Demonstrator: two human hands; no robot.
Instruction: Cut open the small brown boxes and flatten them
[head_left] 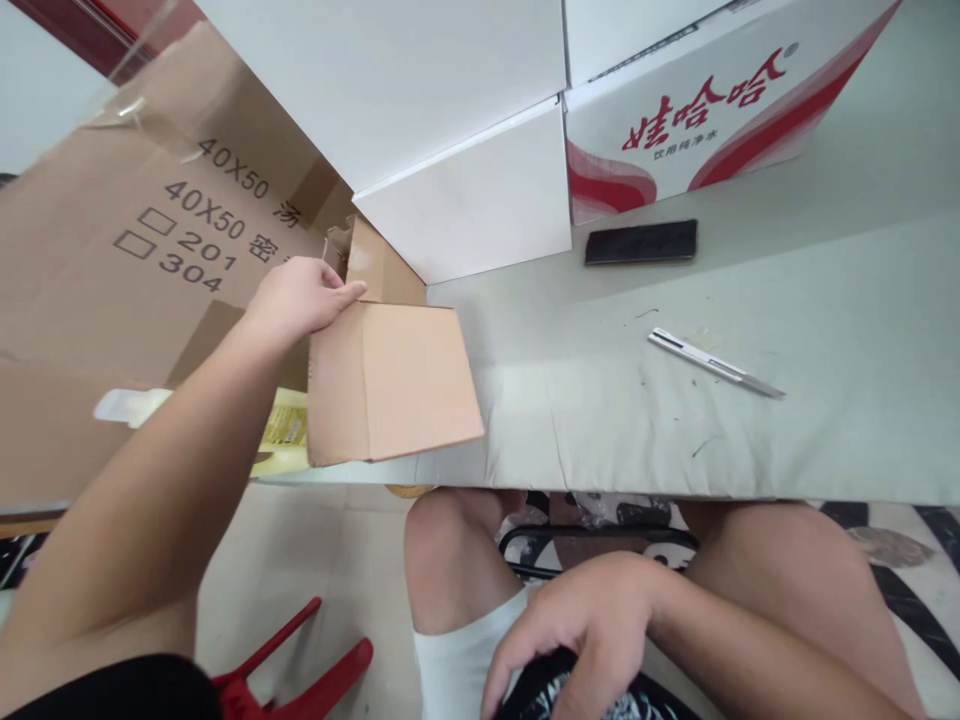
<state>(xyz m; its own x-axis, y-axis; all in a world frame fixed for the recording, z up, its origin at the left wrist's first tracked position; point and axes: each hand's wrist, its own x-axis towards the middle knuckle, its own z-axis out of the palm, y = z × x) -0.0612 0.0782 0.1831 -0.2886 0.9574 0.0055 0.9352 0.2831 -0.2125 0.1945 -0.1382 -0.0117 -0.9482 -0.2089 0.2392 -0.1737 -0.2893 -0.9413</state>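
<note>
My left hand (pixel 304 293) reaches out to the left side of the table. Its fingers pinch the upper left edge of a creased brown cardboard piece (pixel 420 375). This piece stands tilted at the table's front edge, and a yellow bottle (pixel 287 428) with a pale cap is partly hidden behind it and my forearm. My right hand (pixel 581 620) rests low on my lap, draped over black fabric (pixel 630 695) with white lettering. Its thumb and fingers are apart, and the fingertips are partly out of sight.
A large printed carton (pixel 217 200) stands at the left. White boxes (pixel 480 205), one with red lettering, are stacked at the back. A black phone (pixel 641 243) and a utility knife (pixel 712 362) with its blade out lie on the covered table (pixel 555 400). A red stool (pixel 300 680) stands below.
</note>
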